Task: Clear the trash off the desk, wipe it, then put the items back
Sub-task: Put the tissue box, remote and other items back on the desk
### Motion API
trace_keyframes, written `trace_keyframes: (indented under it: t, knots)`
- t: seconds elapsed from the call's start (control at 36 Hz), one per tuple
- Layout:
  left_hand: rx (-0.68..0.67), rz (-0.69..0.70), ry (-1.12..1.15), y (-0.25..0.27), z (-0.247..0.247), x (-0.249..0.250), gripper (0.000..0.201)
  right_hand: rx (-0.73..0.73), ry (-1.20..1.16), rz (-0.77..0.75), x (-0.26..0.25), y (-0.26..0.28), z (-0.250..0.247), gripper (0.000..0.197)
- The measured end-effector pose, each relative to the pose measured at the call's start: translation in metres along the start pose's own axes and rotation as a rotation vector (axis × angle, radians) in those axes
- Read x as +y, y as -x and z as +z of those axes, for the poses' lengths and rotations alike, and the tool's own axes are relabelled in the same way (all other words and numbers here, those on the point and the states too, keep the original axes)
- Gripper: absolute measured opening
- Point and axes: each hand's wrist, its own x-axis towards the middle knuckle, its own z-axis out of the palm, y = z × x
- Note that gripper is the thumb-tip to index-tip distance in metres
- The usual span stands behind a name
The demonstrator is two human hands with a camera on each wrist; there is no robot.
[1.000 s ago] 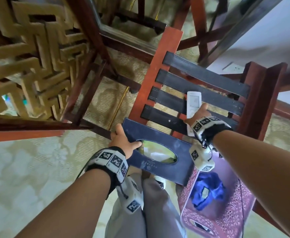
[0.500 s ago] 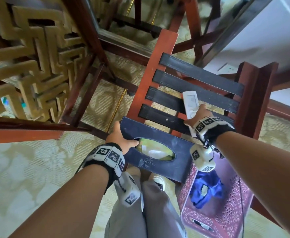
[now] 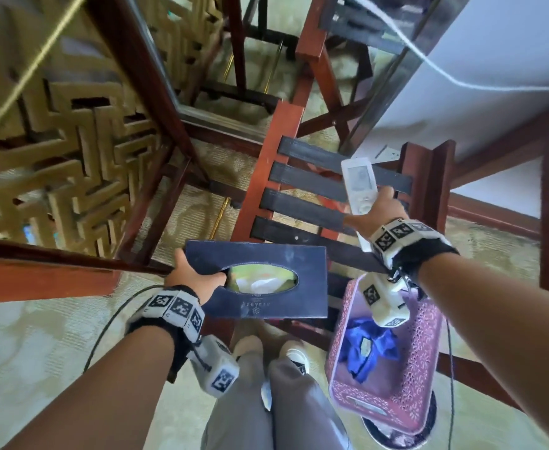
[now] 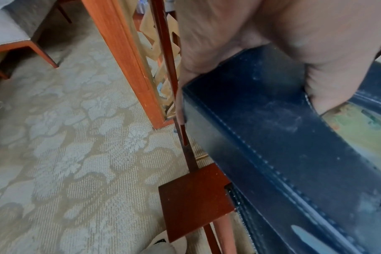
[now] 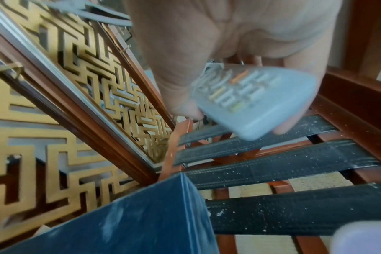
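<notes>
My left hand (image 3: 192,278) grips the left end of a dark blue tissue box (image 3: 266,302), thumb at the rim of its oval opening; the box (image 4: 272,137) is held in the air above the strapped rack. My right hand (image 3: 375,213) holds a white remote control (image 3: 359,183) by its lower end, lifted above the rack's black straps (image 3: 302,206). In the right wrist view the remote (image 5: 257,103) sits between thumb and fingers, with the box corner (image 5: 152,214) below it.
A red wooden folding rack (image 3: 260,177) with black straps stands ahead. A pink perforated basket (image 3: 422,378) holding a blue cloth (image 3: 369,349) sits at lower right. A gold lattice screen (image 3: 55,157) stands left, and the patterned carpet (image 3: 39,352) lies below.
Both hands have risen: the tissue box has come up off the rack and turned more level, and the remote has lifted off the straps toward the upper right.
</notes>
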Motion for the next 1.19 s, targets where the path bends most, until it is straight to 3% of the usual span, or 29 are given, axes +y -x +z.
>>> trace_keyframes:
  t: [0.25, 0.53, 0.61, 0.69, 0.81, 0.86, 0.94, 1.03, 1.11, 1.19]
  knots:
    - [0.054, 0.11, 0.224, 0.059, -0.051, 0.023, 0.083, 0.05, -0.228, -0.025, 0.004, 0.09, -0.07, 0.057]
    - [0.003, 0.263, 0.396, 0.131, -0.095, 0.054, 0.093, 0.072, -0.554, -0.001, 0.011, 0.178, -0.125, 0.057]
    - [-0.029, 0.32, 0.409, 0.15, -0.1, 0.057, 0.071, 0.089, -0.633, 0.022, 0.024, 0.2, -0.128, 0.069]
    - [-0.053, 0.378, 0.377, 0.163, -0.098, 0.057, 0.044, 0.108, -0.68, 0.032, 0.038, 0.227, -0.132, 0.066]
    - [-0.103, 0.461, 0.339, 0.187, -0.088, 0.063, 0.034, 0.159, -0.718, 0.056, 0.06, 0.26, -0.142, 0.07]
    - [-0.143, 0.485, 0.329, 0.196, -0.08, 0.067, 0.04, 0.191, -0.731, 0.081, 0.069, 0.277, -0.152, 0.071]
    - [-0.194, 0.523, 0.301, 0.204, -0.064, 0.076, 0.077, 0.235, -0.754, 0.146, 0.084, 0.304, -0.167, 0.065]
    - [-0.243, 0.579, 0.248, 0.221, -0.049, 0.087, 0.061, 0.278, -0.795, 0.195, 0.107, 0.321, -0.176, 0.059]
    - [-0.256, 0.595, 0.213, 0.234, -0.03, 0.096, 0.076, 0.308, -0.831, 0.241, 0.134, 0.335, -0.181, 0.066]
    - [-0.265, 0.64, 0.195, 0.244, -0.008, 0.101, 0.081, 0.326, -0.844, 0.249, 0.161, 0.348, -0.186, 0.054]
